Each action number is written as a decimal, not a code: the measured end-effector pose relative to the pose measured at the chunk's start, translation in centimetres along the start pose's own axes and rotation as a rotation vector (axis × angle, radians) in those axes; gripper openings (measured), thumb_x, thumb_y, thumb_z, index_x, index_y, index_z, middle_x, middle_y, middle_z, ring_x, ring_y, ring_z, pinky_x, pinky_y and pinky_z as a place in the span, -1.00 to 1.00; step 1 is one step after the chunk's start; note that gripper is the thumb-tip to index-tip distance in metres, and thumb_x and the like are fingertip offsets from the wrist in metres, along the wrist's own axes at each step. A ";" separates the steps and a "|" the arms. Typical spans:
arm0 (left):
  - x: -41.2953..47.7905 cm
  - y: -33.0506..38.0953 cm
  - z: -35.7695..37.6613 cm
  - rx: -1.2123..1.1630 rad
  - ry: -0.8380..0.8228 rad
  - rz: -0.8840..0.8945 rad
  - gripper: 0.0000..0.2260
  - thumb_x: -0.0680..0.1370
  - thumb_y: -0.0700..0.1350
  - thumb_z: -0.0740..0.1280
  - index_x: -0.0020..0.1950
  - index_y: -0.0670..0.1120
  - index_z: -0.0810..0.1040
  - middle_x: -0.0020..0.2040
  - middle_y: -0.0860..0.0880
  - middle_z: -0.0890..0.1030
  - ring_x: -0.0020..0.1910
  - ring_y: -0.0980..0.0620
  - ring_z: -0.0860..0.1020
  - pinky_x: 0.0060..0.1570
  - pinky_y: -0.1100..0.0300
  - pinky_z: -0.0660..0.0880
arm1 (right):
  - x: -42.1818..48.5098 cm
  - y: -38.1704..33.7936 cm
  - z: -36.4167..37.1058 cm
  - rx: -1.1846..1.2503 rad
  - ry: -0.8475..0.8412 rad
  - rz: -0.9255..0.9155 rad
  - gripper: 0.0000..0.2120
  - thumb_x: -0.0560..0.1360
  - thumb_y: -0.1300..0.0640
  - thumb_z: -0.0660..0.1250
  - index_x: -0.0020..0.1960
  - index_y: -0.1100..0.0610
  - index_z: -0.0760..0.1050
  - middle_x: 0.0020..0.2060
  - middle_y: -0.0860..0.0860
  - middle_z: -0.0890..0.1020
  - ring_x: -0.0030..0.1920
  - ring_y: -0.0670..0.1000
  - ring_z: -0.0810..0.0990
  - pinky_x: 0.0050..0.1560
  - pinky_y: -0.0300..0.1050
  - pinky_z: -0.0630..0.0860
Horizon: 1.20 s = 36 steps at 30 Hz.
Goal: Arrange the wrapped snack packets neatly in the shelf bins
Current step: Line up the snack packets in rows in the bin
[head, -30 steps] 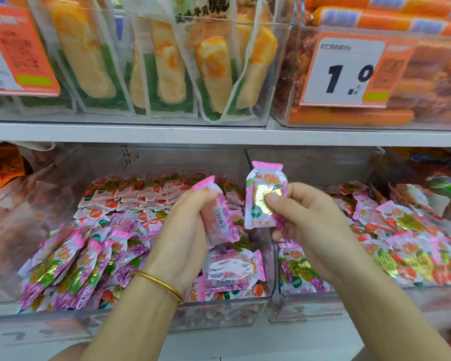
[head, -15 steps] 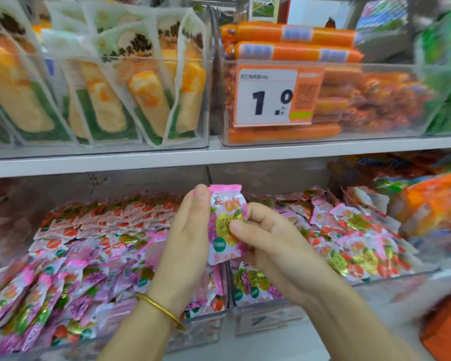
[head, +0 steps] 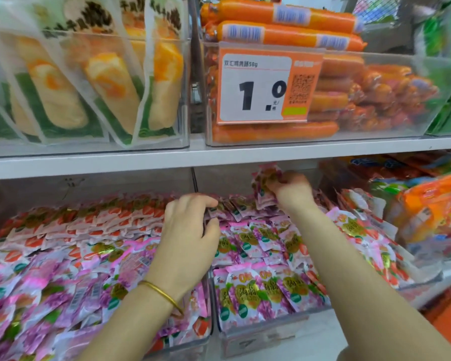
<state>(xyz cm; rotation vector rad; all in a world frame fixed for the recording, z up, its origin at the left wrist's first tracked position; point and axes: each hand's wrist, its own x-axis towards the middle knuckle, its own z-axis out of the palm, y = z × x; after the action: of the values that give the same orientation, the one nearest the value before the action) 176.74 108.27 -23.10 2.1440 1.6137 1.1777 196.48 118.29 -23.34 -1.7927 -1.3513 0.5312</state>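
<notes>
While the far row is being filled: right hand (head: 293, 190) pinches a pink foil-wrapped snack packet (head: 264, 183) at the far end of the clear plastic right bin (head: 258, 337).
Left hand (head: 190, 230): curled over packets (head: 227, 212) beside the divider (head: 194, 182); whether it grips any is unclear.
Tip: seat the packet upright, label forward, flush with its row.

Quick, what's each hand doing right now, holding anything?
Left hand: fingers curled; whether it grips anything cannot be told.
Right hand: holding pink snack packets.
</notes>
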 end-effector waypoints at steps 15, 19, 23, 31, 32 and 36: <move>-0.1 -0.4 0.3 -0.080 0.031 -0.007 -0.77 0.54 -0.15 0.19 0.19 0.00 0.44 0.09 0.16 0.33 0.09 0.26 0.16 0.05 0.37 0.15 | 0.4 -0.8 2.6 -0.221 -0.243 0.081 -0.70 0.51 -0.02 0.31 -0.20 0.22 0.50 -0.36 0.14 0.52 -0.40 0.06 0.46 -0.34 -0.14 0.37; -0.1 -0.5 0.4 -0.079 0.046 0.000 -0.77 0.53 -0.17 0.20 0.18 -0.02 0.45 0.08 0.16 0.34 0.08 0.26 0.16 0.03 0.38 0.14 | -0.3 -0.5 2.6 -0.514 -0.045 -0.160 -0.72 0.48 0.03 0.31 0.14 0.13 0.53 0.09 0.09 0.55 0.13 0.19 0.50 0.04 -0.04 0.52; -0.1 -0.6 0.5 -0.069 0.048 0.006 -0.77 0.53 -0.18 0.21 0.16 -0.02 0.46 0.07 0.15 0.34 0.08 0.25 0.16 0.03 0.39 0.13 | -2.2 0.3 2.4 -0.477 -0.277 -0.364 -0.71 0.58 0.10 0.14 0.20 0.13 0.53 0.14 0.13 0.60 0.12 0.18 0.55 0.09 0.03 0.51; -0.1 -0.5 0.3 -0.084 0.043 0.011 -0.79 0.54 -0.18 0.21 0.15 -0.02 0.47 0.06 0.14 0.34 0.07 0.27 0.14 0.04 0.38 0.11 | -0.2 2.1 -2.0 -0.501 -0.149 -0.309 -0.55 0.51 0.34 0.15 0.36 0.08 0.41 0.29 0.12 0.51 0.26 0.16 0.48 0.25 -0.01 0.43; -0.1 -0.4 0.4 -0.082 0.045 0.012 -0.79 0.54 -0.18 0.21 0.15 -0.02 0.47 0.06 0.14 0.34 0.07 0.28 0.14 0.03 0.39 0.10 | 0.6 2.4 -3.1 -0.508 -0.126 -0.274 -0.54 0.49 0.36 0.18 0.35 0.08 0.42 0.30 0.09 0.50 0.29 0.14 0.47 0.27 -0.03 0.42; 0.0 -0.3 0.5 -0.080 0.038 -0.002 -0.79 0.54 -0.17 0.19 0.15 0.02 0.45 0.07 0.15 0.34 0.08 0.29 0.12 0.06 0.37 0.09 | 2.0 1.8 -3.7 -0.546 -0.444 -0.081 -0.48 0.47 0.23 0.25 0.41 0.03 0.33 0.40 0.02 0.37 0.29 0.09 0.46 0.24 -0.08 0.45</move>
<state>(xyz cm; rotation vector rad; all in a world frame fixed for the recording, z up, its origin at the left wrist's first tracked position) 176.89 108.47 -23.57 2.0823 1.5557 1.2680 200.96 118.66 -22.31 -2.1141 -2.0157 0.5750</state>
